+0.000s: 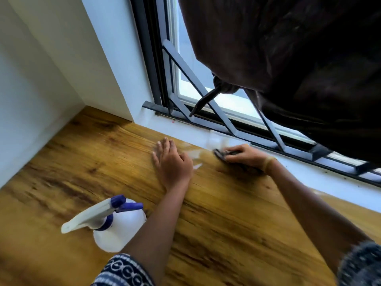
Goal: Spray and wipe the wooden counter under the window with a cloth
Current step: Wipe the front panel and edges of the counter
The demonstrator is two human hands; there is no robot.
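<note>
No brand, label or writing can be read anywhere in the frame; the spray bottle [115, 228] shows plain white plastic with no print on the side facing the camera. There is one spray bottle, one cloth [221, 155], two hands and one curtain [299, 58].

The wooden desk [226, 223] fills the lower half of the frame, its grain running from lower left to upper right. The left hand [172, 168] lies flat on the desk near the centre of the frame, palm down, fingers stretched out and a little apart, holding nothing. The right hand [245, 156], right of centre, is curled down over the dark cloth, gripping it and pressing it onto the desk where the wood meets the white sill [185, 129]. Only the cloth's left end shows past the fingers. A yellowish band sits at that wrist. Between the two hands a pale wet patch [194, 156] shines on the wood.

The spray bottle stands upright on the desk in the lower left of the frame, just beside the left forearm, with a white body, a blue collar and trigger, and a white nozzle pointing to the lower left. Nobody is touching it.

Patterned dark-and-white sleeves show at the bottom edge, one on each arm. Above the sill in the upper middle is a window [206, 87] with a grey metal grille [216, 112] of slanted bars. The dark brown curtain, knotted, hangs over the upper right of the frame. White walls fill the upper left.
</note>
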